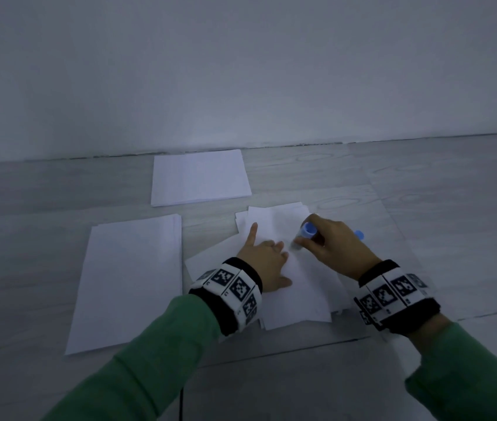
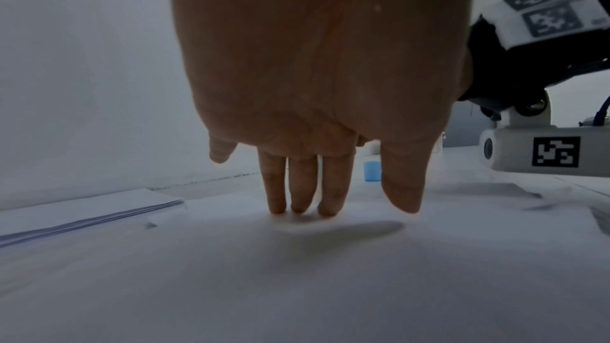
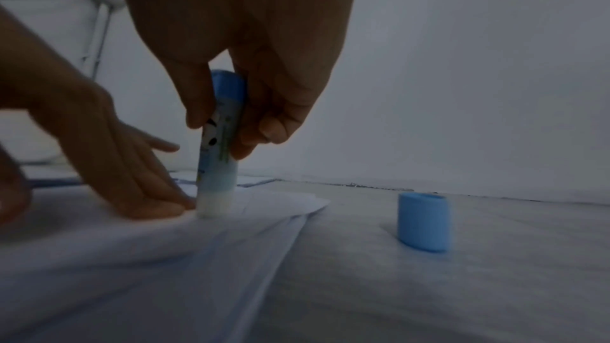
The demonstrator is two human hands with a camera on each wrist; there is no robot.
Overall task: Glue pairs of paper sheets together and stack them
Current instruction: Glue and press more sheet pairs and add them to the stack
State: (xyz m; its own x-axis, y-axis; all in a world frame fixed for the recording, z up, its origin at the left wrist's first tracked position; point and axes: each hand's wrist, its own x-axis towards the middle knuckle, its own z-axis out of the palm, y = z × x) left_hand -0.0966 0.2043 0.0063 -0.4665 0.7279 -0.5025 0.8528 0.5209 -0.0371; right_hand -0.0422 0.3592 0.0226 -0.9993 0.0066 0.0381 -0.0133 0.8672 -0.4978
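A white paper sheet (image 1: 298,287) lies on top of a few loose sheets in front of me. My left hand (image 1: 264,259) presses flat on it, fingers straight and index finger stretched forward; in the left wrist view its fingertips (image 2: 298,208) touch the paper (image 2: 297,283). My right hand (image 1: 332,244) grips a blue glue stick (image 1: 305,233) upright. In the right wrist view the glue stick (image 3: 219,150) has its white tip down on the sheet (image 3: 132,257), just beside the left fingertips (image 3: 158,208). The stick's blue cap (image 3: 424,221) stands on the floor to the right.
A stack of white sheets (image 1: 128,281) lies to the left, another stack (image 1: 200,180) farther ahead near the wall. The blue cap (image 1: 359,234) peeks out behind my right hand. Grey wood-pattern floor (image 1: 423,183) stretches to the right.
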